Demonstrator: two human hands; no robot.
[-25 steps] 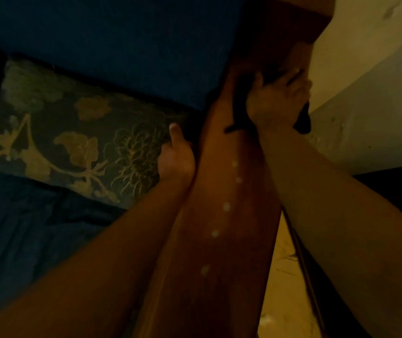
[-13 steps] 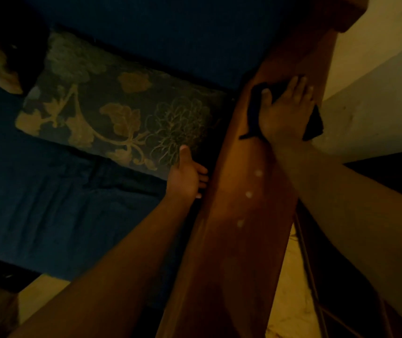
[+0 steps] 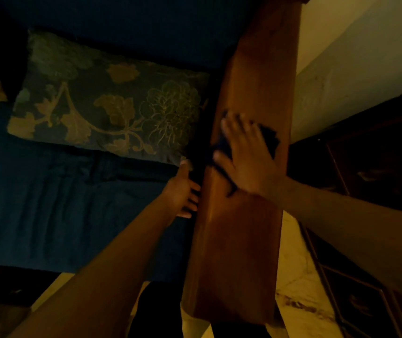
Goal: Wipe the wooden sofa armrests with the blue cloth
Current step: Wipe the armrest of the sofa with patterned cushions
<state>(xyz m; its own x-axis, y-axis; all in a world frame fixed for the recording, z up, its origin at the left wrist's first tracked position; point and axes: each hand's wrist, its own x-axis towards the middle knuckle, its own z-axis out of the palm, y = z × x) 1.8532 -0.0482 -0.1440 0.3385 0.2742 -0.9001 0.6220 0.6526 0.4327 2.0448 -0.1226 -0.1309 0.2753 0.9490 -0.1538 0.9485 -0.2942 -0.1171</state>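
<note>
Cloth [image 3: 269, 139] is under my right hand [image 3: 246, 157], which lies flat and open on it, fingers spread, pressing it on the top of the armrest [image 3: 251, 81]. I do not grip the cloth; only the palm holds it down. It looks very dark in this weak light, and a part of it shows beyond my fingertips and another part near my thumb, at the inner edge of the wood.

My left hand [image 3: 183, 189] is at the inner side of the armrest, between the wood and the seat [image 3: 49, 203]. Its fingers are half curled and touch the side of the wood, I think; it holds nothing. The cushion [image 3: 102, 98] with flowers lies just beside, against the armrest.

The hand is about in the middle of the length of the armrest, so I judge that a stroke along the top is in progress. To do it well, I should keep the palm flat with even pressure, so the cloth does not fold or slip out from under the fingers. The stroke should follow the length of the wood and cover the full width, also both edges, because the cloth is narrower than the top. The left hand can steady me, but it should stay out of the cloth's path. I cannot see the other armrest from here.
</note>
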